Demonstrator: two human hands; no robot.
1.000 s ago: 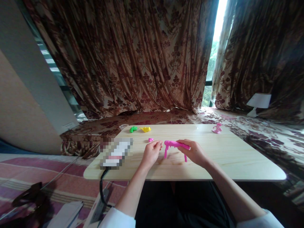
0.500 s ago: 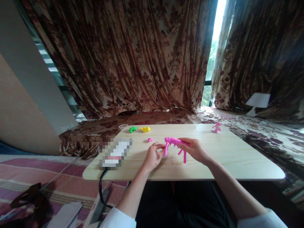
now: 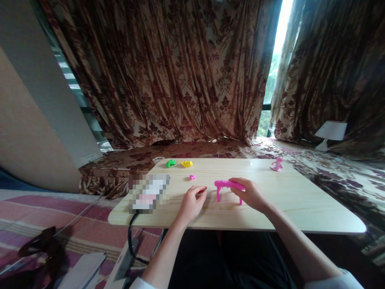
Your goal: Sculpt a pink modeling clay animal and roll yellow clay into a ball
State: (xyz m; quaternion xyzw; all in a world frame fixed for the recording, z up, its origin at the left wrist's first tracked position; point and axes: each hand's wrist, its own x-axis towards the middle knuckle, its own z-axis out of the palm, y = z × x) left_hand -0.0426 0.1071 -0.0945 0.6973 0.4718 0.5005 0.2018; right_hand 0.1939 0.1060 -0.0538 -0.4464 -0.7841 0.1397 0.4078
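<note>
My right hand [image 3: 248, 194] is closed round the right end of a bright pink clay-like figure [image 3: 224, 184]. The figure has a long bumpy body lying level, with thin stick-like legs pointing down to the table. Part of its right end is hidden by my fingers. To its left, apart from it, my left hand [image 3: 194, 202] hovers low over the table with fingers loosely curved, a gap between thumb and forefinger, and nothing visible between them. A small pink piece [image 3: 192, 177] lies on the table just beyond my left hand.
The pale wooden table [image 3: 300, 208] carries a green piece [image 3: 171, 163] and a yellow piece [image 3: 186, 163] at its far left edge. A lighter pink figure [image 3: 277, 164] stands at the far right. A blurred-out device [image 3: 148, 194] with a black cable lies on the left.
My left hand pinched the figure's left leg half a second ago; now it has let go and drawn back left. The figure, tilted then, is level and slightly further right.
</note>
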